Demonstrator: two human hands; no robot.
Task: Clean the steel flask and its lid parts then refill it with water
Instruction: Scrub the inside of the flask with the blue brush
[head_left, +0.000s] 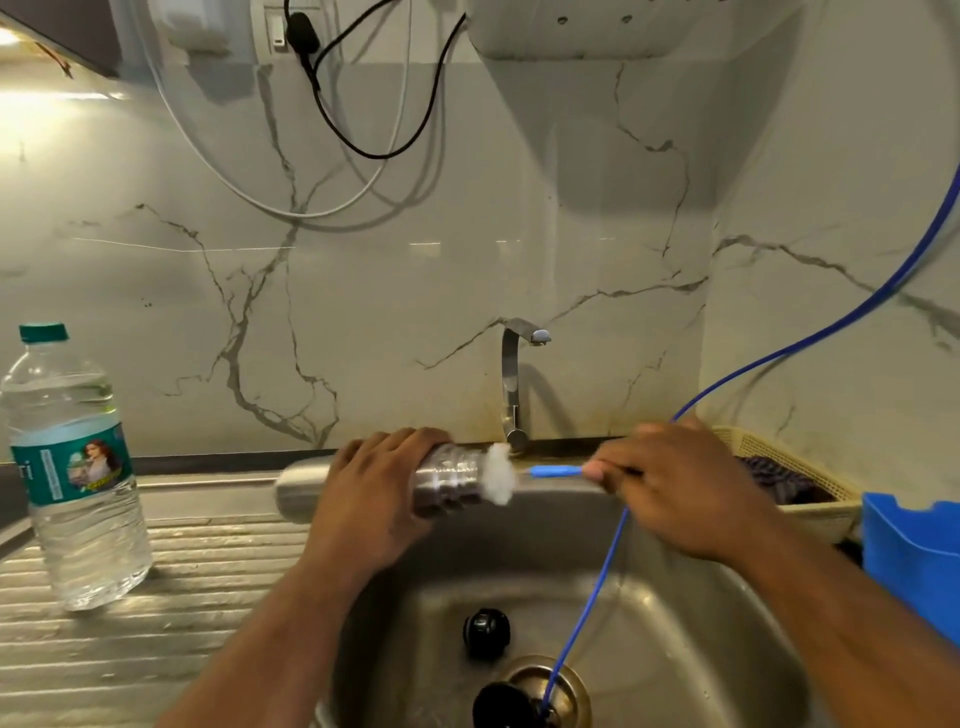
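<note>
My left hand (376, 488) grips the steel flask (306, 488), held sideways over the sink's back edge with its mouth pointing right. White foam or brush bristles (500, 474) sit at the flask's mouth. My right hand (675, 483) pinches the blue handle of a bottle brush (556, 471) that points into the mouth. Two black lid parts lie in the sink basin: one (486, 631) near the middle, another (504, 704) by the drain.
The steel sink (701, 649) has a ribbed drainboard on the left, where a clear plastic water bottle (72, 467) stands. A tap (514, 379) rises behind. A thin blue hose (597, 582) runs down into the drain. A beige basket (810, 488) and blue tub (914, 561) sit at right.
</note>
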